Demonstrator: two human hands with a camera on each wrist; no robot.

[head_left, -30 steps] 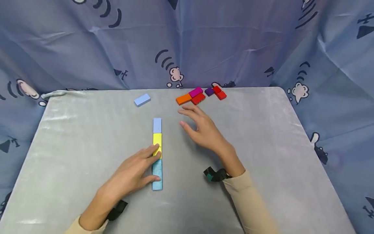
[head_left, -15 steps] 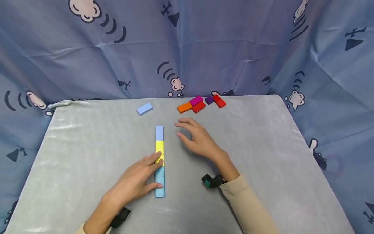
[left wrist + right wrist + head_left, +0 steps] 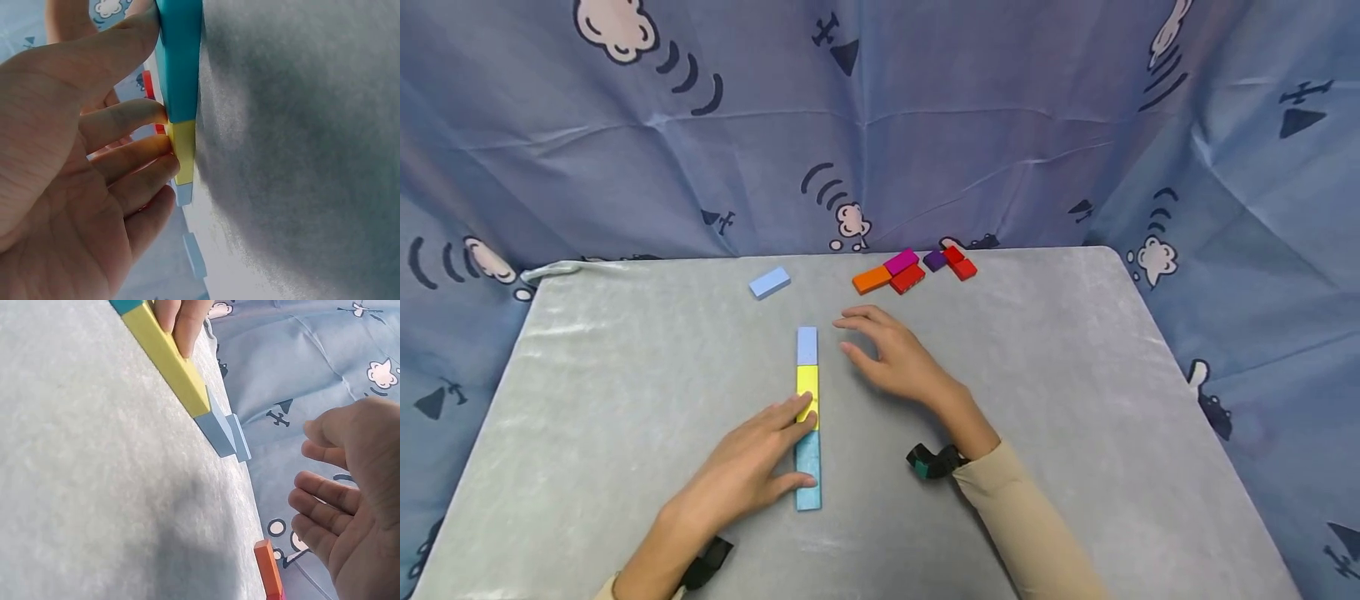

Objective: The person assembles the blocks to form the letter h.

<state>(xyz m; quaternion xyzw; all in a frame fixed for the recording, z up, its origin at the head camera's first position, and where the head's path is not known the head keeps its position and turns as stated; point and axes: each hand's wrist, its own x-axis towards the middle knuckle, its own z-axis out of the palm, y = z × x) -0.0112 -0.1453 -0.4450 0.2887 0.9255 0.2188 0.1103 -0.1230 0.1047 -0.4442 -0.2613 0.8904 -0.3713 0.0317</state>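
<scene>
A teal block, a yellow block and a light blue block lie end to end in a straight row on the table. My left hand rests on the row with fingers spread. Its thumb touches the teal block and its fingertips touch the yellow one, as the left wrist view also shows. To the right of the row, my right hand hovers over the table, fingers loosely bent and holding nothing. Its fingertips are nearest the light blue end.
Behind the row lies a separate light blue block. Farther right, near the back edge, are an orange block, a magenta block, a red block, a purple block and red pieces. A patterned curtain hangs behind.
My right hand has drifted left, away from the red and orange blocks and closer to the row. The left hand stays on the row. The head view has tilted up slightly.
</scene>
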